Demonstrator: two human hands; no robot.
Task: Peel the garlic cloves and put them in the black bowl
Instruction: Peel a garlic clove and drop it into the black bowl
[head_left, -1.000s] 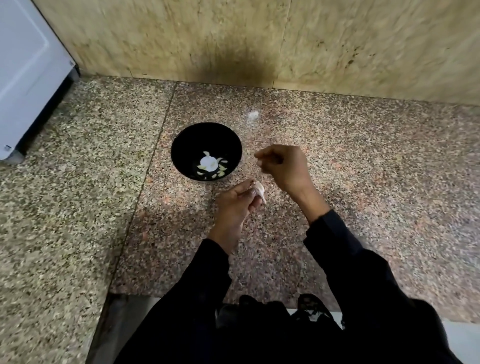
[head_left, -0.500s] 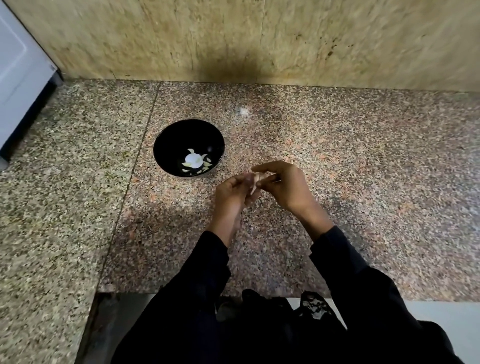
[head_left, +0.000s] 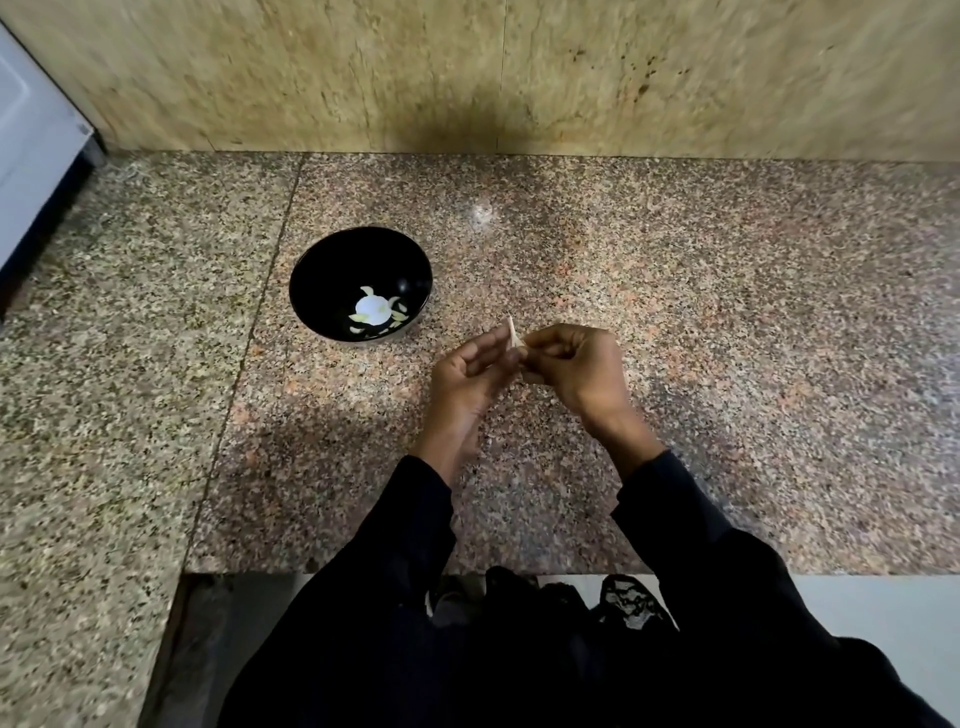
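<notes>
Both hands (head_left: 524, 364) pinch garlic clove (head_left: 513, 332); black bowl (head_left: 332, 270) holds peelings.

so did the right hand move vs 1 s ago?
Yes. The right hand came down and left, away from the black bowl rim line, to meet the left hand at the garlic clove.

One round black glossy bowl (head_left: 360, 283) stands on the speckled granite table (head_left: 727, 322). Inside it lies one white patch with several small pale pieces (head_left: 372, 312) around it, too small to count exactly. Two bare hands are in view, the left hand (head_left: 470, 374) and the right hand (head_left: 576, 366), with one thin pale sliver of garlic skin (head_left: 512, 332) between them. One small white fleck (head_left: 482, 212) lies on the table beyond the bowl
</notes>
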